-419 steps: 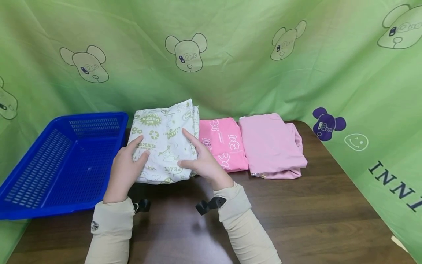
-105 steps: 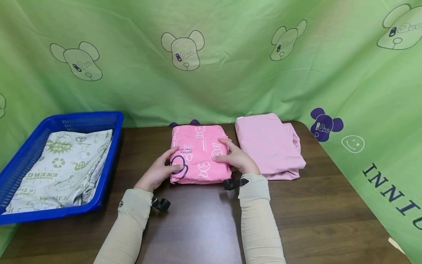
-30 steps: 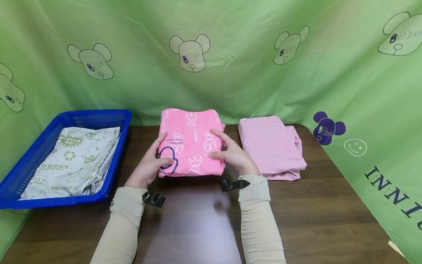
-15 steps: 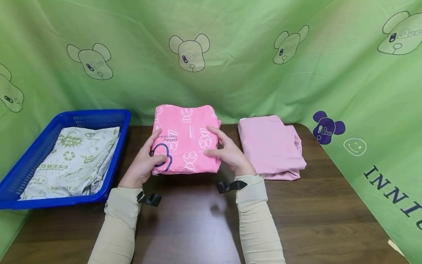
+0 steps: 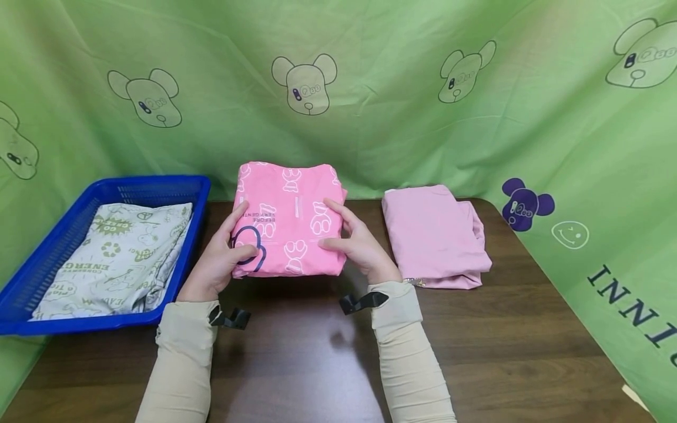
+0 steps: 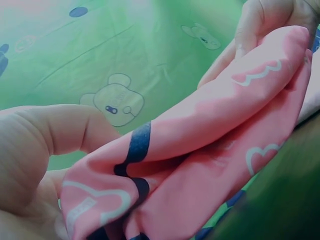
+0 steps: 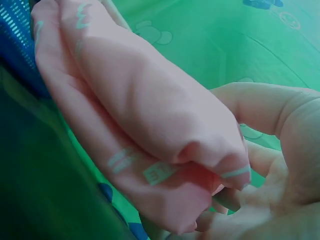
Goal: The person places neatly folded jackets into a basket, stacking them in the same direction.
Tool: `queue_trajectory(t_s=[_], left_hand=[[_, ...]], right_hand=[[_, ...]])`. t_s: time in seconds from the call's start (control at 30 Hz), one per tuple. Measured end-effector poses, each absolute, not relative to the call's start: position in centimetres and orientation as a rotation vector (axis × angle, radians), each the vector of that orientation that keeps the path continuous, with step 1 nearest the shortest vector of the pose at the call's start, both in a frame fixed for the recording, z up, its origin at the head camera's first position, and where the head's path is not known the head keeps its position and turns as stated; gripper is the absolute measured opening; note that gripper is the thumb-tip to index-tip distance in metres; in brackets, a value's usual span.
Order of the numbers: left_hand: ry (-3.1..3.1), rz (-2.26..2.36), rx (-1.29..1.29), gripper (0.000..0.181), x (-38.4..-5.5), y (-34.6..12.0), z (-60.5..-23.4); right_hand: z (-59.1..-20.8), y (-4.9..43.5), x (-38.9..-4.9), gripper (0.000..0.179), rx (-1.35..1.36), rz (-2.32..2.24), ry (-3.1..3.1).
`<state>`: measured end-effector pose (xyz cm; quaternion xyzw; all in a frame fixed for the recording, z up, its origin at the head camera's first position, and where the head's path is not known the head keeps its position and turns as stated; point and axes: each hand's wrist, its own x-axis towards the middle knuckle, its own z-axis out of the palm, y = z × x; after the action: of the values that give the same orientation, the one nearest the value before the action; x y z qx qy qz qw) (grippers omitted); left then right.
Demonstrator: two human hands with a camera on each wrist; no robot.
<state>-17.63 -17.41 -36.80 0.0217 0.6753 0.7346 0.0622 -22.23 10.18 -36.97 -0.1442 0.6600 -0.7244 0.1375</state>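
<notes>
Both hands hold a folded bright pink garment (image 5: 288, 211) with white bear prints and dark blue lettering, raised over the table in the head view. My left hand (image 5: 215, 261) grips its left side, thumb on top and the other fingers partly hidden beneath. The right hand (image 5: 364, 247) grips the opposite side in the same way. In the left wrist view the garment (image 6: 200, 130) shows its layered front fold, with the left hand (image 6: 45, 155) at the near end. The right wrist view has the right hand (image 7: 280, 150) around a corner of the garment (image 7: 145, 95).
At the left stands a blue plastic basket (image 5: 182, 276) holding a folded white garment (image 5: 119, 258) with green prints. A folded pale pink garment (image 5: 433, 235) lies at the right of the wooden table (image 5: 508, 346). Green printed fabric (image 5: 370, 117) hangs behind.
The white garment went from the hands into the basket. The bright pink garment was then gripped, raised off the table and moved left towards the basket. The pale pink one stayed.
</notes>
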Motion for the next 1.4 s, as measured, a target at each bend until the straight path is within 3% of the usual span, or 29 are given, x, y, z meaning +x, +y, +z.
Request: queue_trajectory(t_s=[0.63,1.4], left_hand=[[2.125,2.269,0.076,0.09,-16.4,-18.8,-34.8],[2.214,2.317,0.013,0.086,-14.3,-23.6,-34.1]], right_hand=[[-37.1,7.5,-21.6,0.084,-0.551,-2.267,1.799],[-36.5,3.7,-21.0,0.099,-0.709,-2.157,1.484]])
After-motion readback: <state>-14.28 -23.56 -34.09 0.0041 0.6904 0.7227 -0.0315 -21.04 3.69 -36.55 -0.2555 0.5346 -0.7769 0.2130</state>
